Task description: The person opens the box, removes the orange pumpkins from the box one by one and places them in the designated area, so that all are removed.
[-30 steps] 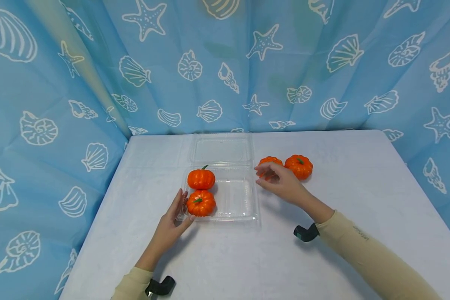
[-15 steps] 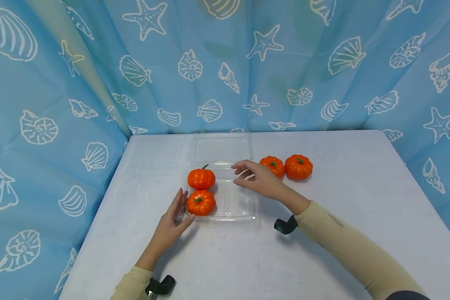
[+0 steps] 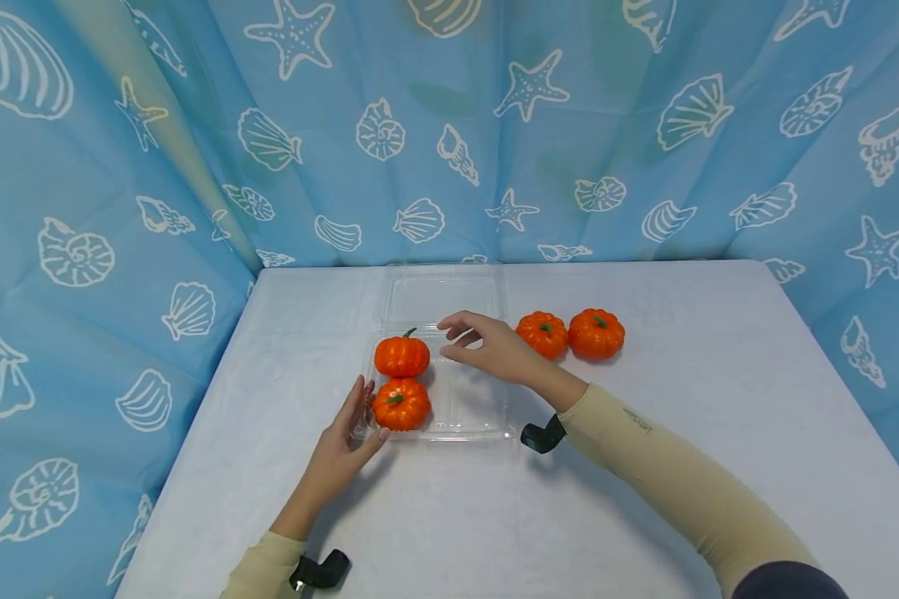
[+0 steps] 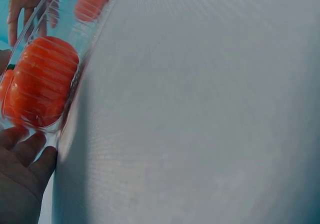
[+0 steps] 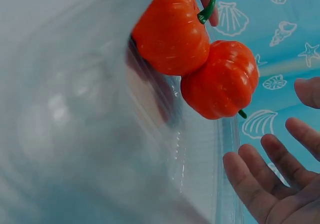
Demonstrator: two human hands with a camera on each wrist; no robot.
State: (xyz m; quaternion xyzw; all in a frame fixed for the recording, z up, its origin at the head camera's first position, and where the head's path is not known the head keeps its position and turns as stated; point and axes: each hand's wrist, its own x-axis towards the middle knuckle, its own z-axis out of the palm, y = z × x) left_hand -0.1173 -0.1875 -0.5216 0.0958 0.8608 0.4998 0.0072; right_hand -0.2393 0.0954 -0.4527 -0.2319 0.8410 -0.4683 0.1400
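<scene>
A clear plastic clamshell box lies open on the white table, its lid flat behind it. Two small orange pumpkins sit in its left half: the far pumpkin and the near pumpkin. My left hand rests with straight fingers against the box's left front corner. My right hand hovers over the box's far edge, fingers relaxed, holding nothing, just right of the far pumpkin.
Two more orange pumpkins, one and the other, stand side by side on the table right of the box. Blue curtains printed with shells close in the back and both sides. The tabletop is white.
My right hand has moved left from beside the loose pumpkins to above the box's far edge, still holding nothing. The left hand has stayed put.
</scene>
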